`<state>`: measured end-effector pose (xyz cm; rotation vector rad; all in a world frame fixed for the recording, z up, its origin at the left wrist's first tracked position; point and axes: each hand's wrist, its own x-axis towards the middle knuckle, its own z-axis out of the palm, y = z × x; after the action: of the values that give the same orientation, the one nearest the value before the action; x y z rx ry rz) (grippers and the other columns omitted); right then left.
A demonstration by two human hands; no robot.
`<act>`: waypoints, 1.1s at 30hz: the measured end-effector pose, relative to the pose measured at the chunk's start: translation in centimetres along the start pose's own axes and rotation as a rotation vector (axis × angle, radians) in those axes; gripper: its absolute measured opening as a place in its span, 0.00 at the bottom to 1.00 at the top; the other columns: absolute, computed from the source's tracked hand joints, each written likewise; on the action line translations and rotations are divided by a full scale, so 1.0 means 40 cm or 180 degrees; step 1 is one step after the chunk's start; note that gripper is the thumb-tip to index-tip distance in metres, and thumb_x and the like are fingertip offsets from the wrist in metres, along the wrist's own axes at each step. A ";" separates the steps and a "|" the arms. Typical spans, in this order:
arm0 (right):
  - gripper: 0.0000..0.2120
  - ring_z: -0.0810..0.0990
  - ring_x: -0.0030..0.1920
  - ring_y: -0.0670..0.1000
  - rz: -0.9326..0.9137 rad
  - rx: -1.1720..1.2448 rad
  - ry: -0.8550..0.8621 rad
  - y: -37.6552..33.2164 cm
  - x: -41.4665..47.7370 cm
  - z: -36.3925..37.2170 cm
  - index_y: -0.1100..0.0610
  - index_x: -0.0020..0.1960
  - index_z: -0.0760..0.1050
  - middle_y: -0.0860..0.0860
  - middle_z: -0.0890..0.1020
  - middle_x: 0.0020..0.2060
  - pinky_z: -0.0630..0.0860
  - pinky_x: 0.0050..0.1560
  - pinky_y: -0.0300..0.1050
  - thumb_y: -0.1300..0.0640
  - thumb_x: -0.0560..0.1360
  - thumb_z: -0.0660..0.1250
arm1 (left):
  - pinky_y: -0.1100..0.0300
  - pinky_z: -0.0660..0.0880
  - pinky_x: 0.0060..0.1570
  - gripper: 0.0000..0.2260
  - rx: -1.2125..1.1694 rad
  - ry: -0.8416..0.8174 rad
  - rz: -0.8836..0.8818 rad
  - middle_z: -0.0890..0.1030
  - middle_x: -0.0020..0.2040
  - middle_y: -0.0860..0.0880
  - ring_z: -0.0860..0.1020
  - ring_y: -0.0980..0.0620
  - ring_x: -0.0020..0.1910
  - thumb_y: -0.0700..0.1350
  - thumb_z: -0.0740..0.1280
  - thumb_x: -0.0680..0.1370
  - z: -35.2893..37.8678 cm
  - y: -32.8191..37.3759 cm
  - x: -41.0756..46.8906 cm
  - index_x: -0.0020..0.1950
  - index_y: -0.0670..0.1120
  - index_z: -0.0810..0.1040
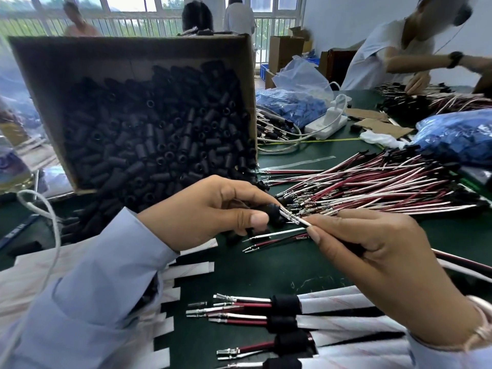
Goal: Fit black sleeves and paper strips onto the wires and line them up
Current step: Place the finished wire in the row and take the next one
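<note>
wire point(303, 222) lies left-to-right at near centre, pinched by the right hand point(372, 249), its tips pointing left at the mouth of the sleeve point(273, 215) gripped in the left hand point(210, 211) just beside.

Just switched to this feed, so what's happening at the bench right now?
A person's left hand pinches a black sleeve, while the right hand pinches a wire, its metal tip at the sleeve's opening. Finished wires with sleeves and paper strips lie in a row in front; a loose wire pile waits behind.
</note>
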<state>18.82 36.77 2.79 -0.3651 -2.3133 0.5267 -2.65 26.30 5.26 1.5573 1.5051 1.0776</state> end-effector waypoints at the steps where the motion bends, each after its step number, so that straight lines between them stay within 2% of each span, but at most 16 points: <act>1: 0.11 0.76 0.27 0.47 -0.0002 0.0007 -0.0025 -0.001 -0.001 -0.001 0.46 0.50 0.84 0.46 0.77 0.27 0.72 0.25 0.42 0.47 0.75 0.63 | 0.65 0.74 0.39 0.12 0.0006 0.0001 -0.0001 0.80 0.41 0.46 0.76 0.54 0.38 0.45 0.68 0.71 0.002 0.002 -0.001 0.54 0.46 0.81; 6: 0.11 0.75 0.27 0.47 -0.0034 0.0053 -0.0036 -0.005 -0.001 -0.006 0.46 0.49 0.84 0.48 0.77 0.26 0.71 0.25 0.43 0.47 0.75 0.63 | 0.65 0.74 0.38 0.14 0.0116 0.0027 -0.0038 0.80 0.40 0.47 0.77 0.56 0.38 0.46 0.66 0.72 0.005 0.013 -0.007 0.55 0.43 0.81; 8: 0.11 0.73 0.26 0.47 -0.0111 0.0040 -0.0053 -0.008 -0.001 -0.006 0.46 0.49 0.84 0.47 0.74 0.25 0.70 0.24 0.43 0.47 0.76 0.63 | 0.65 0.74 0.38 0.14 0.0227 0.0024 -0.0043 0.81 0.40 0.49 0.78 0.57 0.39 0.46 0.66 0.72 0.004 0.016 -0.011 0.55 0.43 0.81; 13: 0.11 0.70 0.25 0.45 -0.0205 -0.0029 0.0004 -0.020 -0.005 -0.004 0.46 0.52 0.84 0.44 0.70 0.25 0.67 0.24 0.39 0.49 0.76 0.63 | 0.66 0.74 0.38 0.14 0.0343 0.0089 -0.0030 0.81 0.41 0.51 0.78 0.58 0.40 0.47 0.64 0.73 0.001 0.026 -0.016 0.55 0.44 0.81; 17: 0.11 0.72 0.25 0.46 -0.0242 -0.0150 0.0153 -0.030 -0.006 0.000 0.46 0.53 0.83 0.46 0.73 0.26 0.69 0.24 0.41 0.50 0.77 0.62 | 0.67 0.73 0.37 0.15 0.0324 0.0138 -0.0032 0.80 0.38 0.57 0.77 0.62 0.38 0.47 0.62 0.75 0.004 0.029 -0.016 0.56 0.43 0.80; 20: 0.14 0.71 0.26 0.44 -0.0189 -0.0268 0.0161 -0.036 -0.007 0.005 0.45 0.60 0.79 0.42 0.72 0.27 0.70 0.25 0.42 0.49 0.77 0.60 | 0.67 0.73 0.36 0.12 0.0151 0.0254 0.0022 0.80 0.37 0.55 0.77 0.60 0.37 0.47 0.65 0.74 0.003 0.028 -0.015 0.54 0.44 0.80; 23: 0.18 0.68 0.28 0.43 -0.0136 -0.0348 0.0065 -0.039 -0.007 0.008 0.42 0.66 0.74 0.40 0.68 0.27 0.65 0.28 0.36 0.49 0.78 0.59 | 0.67 0.74 0.36 0.09 -0.0194 0.0404 0.0141 0.81 0.37 0.52 0.78 0.57 0.37 0.44 0.69 0.71 -0.001 0.028 -0.015 0.50 0.45 0.80; 25: 0.18 0.68 0.28 0.43 -0.0140 -0.0318 0.0012 -0.036 -0.007 0.010 0.40 0.66 0.73 0.41 0.68 0.29 0.64 0.28 0.35 0.50 0.78 0.59 | 0.67 0.74 0.36 0.09 -0.0311 0.0460 0.0193 0.82 0.37 0.52 0.78 0.58 0.36 0.43 0.70 0.70 0.000 0.029 -0.013 0.49 0.44 0.80; 29: 0.17 0.69 0.29 0.45 -0.0119 -0.0113 -0.0001 -0.023 -0.008 0.024 0.41 0.66 0.74 0.43 0.69 0.30 0.68 0.28 0.42 0.53 0.79 0.62 | 0.69 0.74 0.36 0.09 -0.0411 0.0567 0.0266 0.81 0.35 0.54 0.77 0.60 0.33 0.42 0.70 0.70 0.006 0.031 -0.008 0.48 0.43 0.81; 33: 0.18 0.71 0.31 0.45 0.0008 0.0189 0.0005 -0.017 -0.010 0.032 0.37 0.65 0.73 0.42 0.70 0.31 0.67 0.29 0.40 0.52 0.78 0.62 | 0.68 0.75 0.37 0.08 -0.0532 0.0290 0.0209 0.81 0.37 0.52 0.78 0.58 0.34 0.40 0.70 0.69 -0.008 0.033 -0.014 0.47 0.44 0.82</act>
<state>18.14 35.67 2.04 -0.3399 -2.2905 0.5947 -2.41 25.65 6.53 1.4677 1.3925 1.2933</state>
